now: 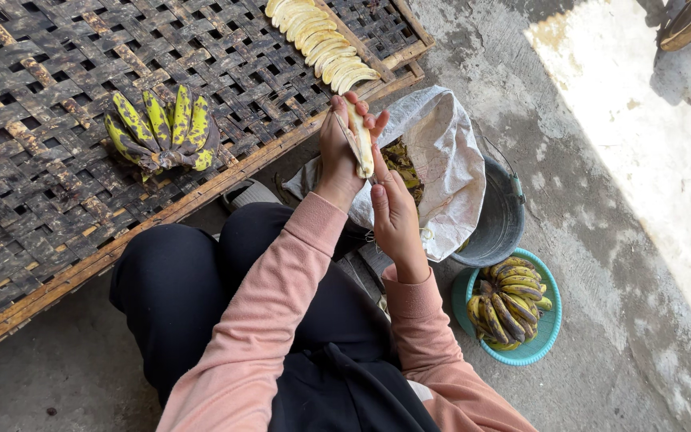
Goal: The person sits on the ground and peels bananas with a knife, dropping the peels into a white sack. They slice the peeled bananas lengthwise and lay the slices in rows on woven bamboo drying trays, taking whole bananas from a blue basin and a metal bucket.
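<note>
Pale peeled banana gripped in left hand fingers | right hand fingers pinched at its lower end | white sack beneath | woven bamboo tray alongside

— Where is the left hand?
— Raised in front of the knees, its pink-sleeved forearm angled up and away, fingers curled shut, fingertips pointing up.
— And the right hand?
— Just beside and below it, nearly touching, wrist bent, thumb and forefinger pinched together, its sleeved arm bent at the elbow.
</note>
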